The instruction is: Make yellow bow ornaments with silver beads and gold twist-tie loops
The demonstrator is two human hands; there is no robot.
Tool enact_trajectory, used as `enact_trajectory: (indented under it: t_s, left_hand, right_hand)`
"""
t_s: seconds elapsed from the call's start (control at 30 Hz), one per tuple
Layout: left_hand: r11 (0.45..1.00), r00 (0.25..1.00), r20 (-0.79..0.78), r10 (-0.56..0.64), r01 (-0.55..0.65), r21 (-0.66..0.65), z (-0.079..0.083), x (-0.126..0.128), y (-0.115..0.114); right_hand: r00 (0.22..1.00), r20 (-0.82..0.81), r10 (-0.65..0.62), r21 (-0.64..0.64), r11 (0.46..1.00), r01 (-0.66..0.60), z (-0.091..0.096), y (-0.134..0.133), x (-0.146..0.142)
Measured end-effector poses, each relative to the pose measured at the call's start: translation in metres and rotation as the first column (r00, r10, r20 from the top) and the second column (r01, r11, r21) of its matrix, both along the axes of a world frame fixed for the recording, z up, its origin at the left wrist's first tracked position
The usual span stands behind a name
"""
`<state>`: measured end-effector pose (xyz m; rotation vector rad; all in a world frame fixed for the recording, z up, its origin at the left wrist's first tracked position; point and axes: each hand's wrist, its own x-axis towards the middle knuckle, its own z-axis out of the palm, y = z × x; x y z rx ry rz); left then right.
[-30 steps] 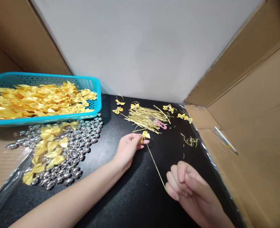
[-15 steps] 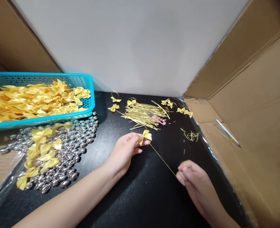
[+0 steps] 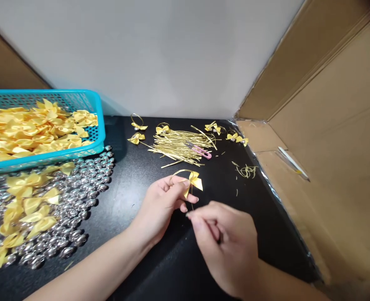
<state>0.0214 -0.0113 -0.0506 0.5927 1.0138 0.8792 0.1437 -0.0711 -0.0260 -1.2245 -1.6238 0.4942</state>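
Note:
Between the thumb and fingers of my left hand [image 3: 164, 200] is a yellow ribbon bow [image 3: 195, 180]. A thin gold cord [image 3: 181, 170] arcs over that hand and also hangs below the bow. My right hand [image 3: 227, 238] is closed in a pinch just below and to the right, its fingertips at the cord's lower end. Behind the hands lies a loose pile of gold cords [image 3: 175, 146], with pink thread snips [image 3: 201, 151] resting on its right side. Several bows with silver beads and cord loops, such as this looped bow [image 3: 139, 126], lie around the pile.
A turquoise basket [image 3: 101, 125] full of yellow bows stands at the left. In front of it, silver beads [image 3: 67, 228] spread over the black table [image 3: 160, 267], with loose bows [image 3: 37, 215] on top. Cord scraps [image 3: 247, 170] lie right. A white pen-like tool [image 3: 293, 163] rests by the cardboard wall [image 3: 335, 125].
My right hand has moved left and up, close to my left hand. The cord, stretched taut between the hands before, is now short between them. The view has shifted slightly right.

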Motion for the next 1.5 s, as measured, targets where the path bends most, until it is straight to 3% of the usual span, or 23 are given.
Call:
enact_trajectory:
  t_s: [0.13,0.3,0.77,1.17,1.5]
  left_hand:
    - [0.997,1.000,-0.022,0.008,-0.006,0.081,-0.001,-0.001,-0.005]
    - [0.997,0.999,-0.042,0.008,-0.005,0.083,0.001,-0.001,-0.007]
    - [0.993,0.988,-0.149,0.036,-0.018,0.120,0.000,-0.001,-0.007]
    - [0.985,0.970,-0.231,0.070,-0.030,0.171,0.004,-0.001,-0.008]
    - [0.986,0.965,-0.250,0.074,-0.033,0.166,0.006,0.000,-0.008]
  right_hand:
    - [0.992,-0.033,-0.121,-0.148,0.982,0.114,-0.014,0.017,0.001]
    - [0.983,-0.007,-0.183,-0.197,0.964,0.178,-0.029,0.021,0.009]
    - [0.984,0.011,-0.180,-0.235,0.956,0.177,-0.026,0.022,0.009]
    - [0.989,0.082,-0.124,-0.182,0.974,0.137,-0.019,0.023,0.012]
    - [0.991,0.076,-0.114,-0.244,0.961,0.129,-0.015,0.025,0.012]
